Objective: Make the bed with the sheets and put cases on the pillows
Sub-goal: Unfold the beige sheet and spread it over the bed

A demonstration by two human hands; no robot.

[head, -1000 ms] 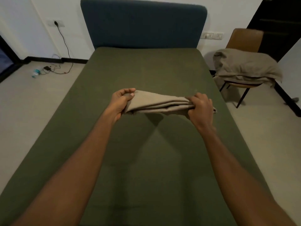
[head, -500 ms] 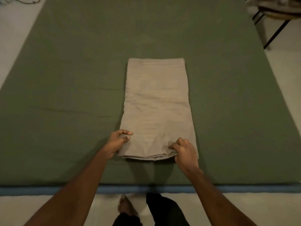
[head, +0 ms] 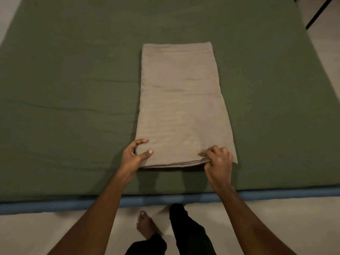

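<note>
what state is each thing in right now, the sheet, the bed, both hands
beige sheet: folded in layers, lying flat
green bed: cover spread flat, slightly creased
left hand: holds the sheet's near left corner
right hand: pinches the sheet's near edge layers

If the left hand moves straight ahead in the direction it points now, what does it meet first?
The folded beige sheet, whose near left corner the left hand grips. Beyond the sheet, only the green bed seems to lie in that line, as far as the view shows.
</note>
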